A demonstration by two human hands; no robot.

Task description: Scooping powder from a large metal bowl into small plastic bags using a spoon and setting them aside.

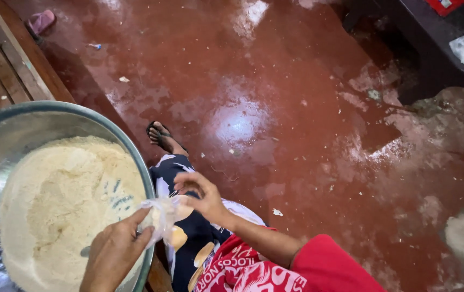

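A small clear plastic bag [163, 213] is stretched between both my hands, just past the right rim of a large metal bowl [5, 127]. The bowl holds a mound of pale yellow flour [64, 200]. My left hand [114, 253] pinches the bag's left side over the bowl's edge. My right hand [199, 196] grips the bag's right side with curled fingers. The bag looks almost empty, with a trace of pale powder inside.
The bowl rests on a wooden bench [10, 59] at the left. Below lies a shiny red floor [275, 108] with scattered crumbs. My foot in a black sandal [161, 136] is on it. A pink slipper [41, 20] lies far left; dark furniture [432, 48] stands top right.
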